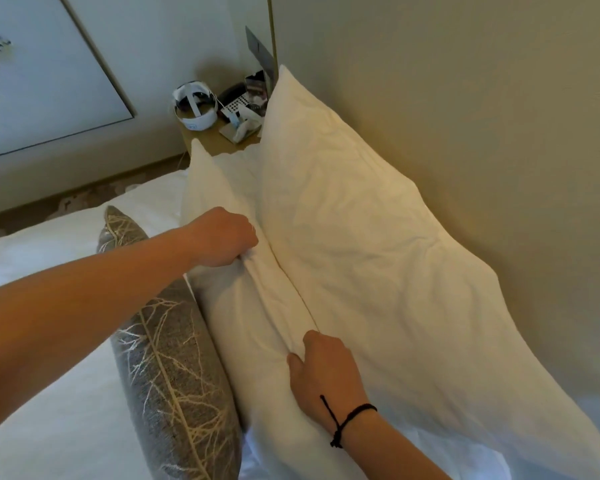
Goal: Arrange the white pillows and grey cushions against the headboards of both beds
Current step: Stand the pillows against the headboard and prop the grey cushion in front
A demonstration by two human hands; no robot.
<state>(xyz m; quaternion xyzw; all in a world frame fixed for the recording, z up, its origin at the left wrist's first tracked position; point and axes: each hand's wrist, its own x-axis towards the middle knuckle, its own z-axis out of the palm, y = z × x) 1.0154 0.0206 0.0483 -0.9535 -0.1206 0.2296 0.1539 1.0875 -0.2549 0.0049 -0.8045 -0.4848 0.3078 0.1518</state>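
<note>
- Head view: back pillow (361, 209) leaning against the headboard (465, 98), front pillow (257, 317) standing just in front of it.
- Left hand (222, 237) curled, pinching the front pillow's top edge; right hand (326, 372) gripping the same edge lower down, fingers bunched into fabric.
- Grey cushion (167, 358) propped against the front pillow, on the side away from the headboard.
- Risk, likely: tugging unevenly could slump the front pillow off the headboard and topple the cushion.

Dim warm light, soft focus, wide-angle bending at edges.
</note>
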